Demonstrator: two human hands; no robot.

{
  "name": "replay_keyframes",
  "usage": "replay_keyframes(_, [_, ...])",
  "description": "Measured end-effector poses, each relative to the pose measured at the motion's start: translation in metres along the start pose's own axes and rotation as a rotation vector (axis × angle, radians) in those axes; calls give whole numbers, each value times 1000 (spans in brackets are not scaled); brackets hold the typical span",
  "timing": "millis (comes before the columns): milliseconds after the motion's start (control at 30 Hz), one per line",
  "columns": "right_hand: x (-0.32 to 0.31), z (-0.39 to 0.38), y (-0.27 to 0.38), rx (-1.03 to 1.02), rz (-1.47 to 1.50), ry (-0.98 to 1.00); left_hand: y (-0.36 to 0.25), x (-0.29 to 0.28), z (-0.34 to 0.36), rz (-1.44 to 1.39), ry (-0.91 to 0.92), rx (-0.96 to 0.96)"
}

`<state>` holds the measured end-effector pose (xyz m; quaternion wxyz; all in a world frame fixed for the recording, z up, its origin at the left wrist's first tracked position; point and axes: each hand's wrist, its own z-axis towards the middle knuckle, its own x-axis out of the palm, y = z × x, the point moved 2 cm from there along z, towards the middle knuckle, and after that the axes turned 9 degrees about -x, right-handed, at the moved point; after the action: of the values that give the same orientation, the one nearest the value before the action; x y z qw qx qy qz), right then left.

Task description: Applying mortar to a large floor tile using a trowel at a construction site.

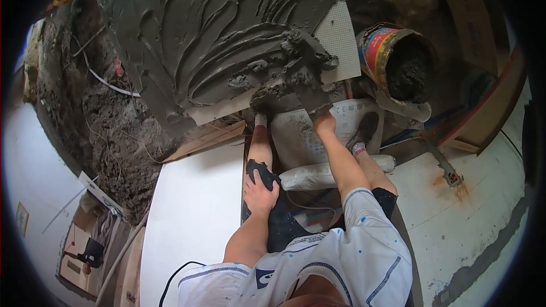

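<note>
My right hand [324, 124] is closed round a trowel [311, 98], its blade smeared with grey mortar; the handle is hidden by the hand. The trowel lies over the near right part of a large tile [339, 40], whose pale gridded back shows at the right corner and along the near edge. Wet mortar [216, 28] covers most of the tile in curved ridges, with thick lumps near the trowel. My left hand [260, 194] rests on my left knee, fingers spread, holding nothing.
To the right stands a bucket [380, 48] of mortar. White sacks [310, 177] lie between my legs. A white panel [193, 204] is at my left, with rough earth [122, 136] beyond it. A cardboard box [469, 17] is at the far right. Another person [91, 254] appears at lower left.
</note>
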<state>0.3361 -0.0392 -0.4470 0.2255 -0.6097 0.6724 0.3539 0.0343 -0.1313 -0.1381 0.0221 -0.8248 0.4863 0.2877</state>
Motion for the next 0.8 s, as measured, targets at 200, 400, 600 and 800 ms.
replay_keyframes(200, [-26,-124,-21,133,70,29,-4,-12,-5,12,-108,33])
replay_keyframes(400, [-154,-148,76,106,657,-89,19,0,0,31,-126,-10])
replay_keyframes(600, [-266,-83,105,394,1656,-96,22,2,7,-19,-72,-23])
replay_keyframes(800, [-172,-28,201,179,1143,-134,5,-13,5,-76,-5,-9])
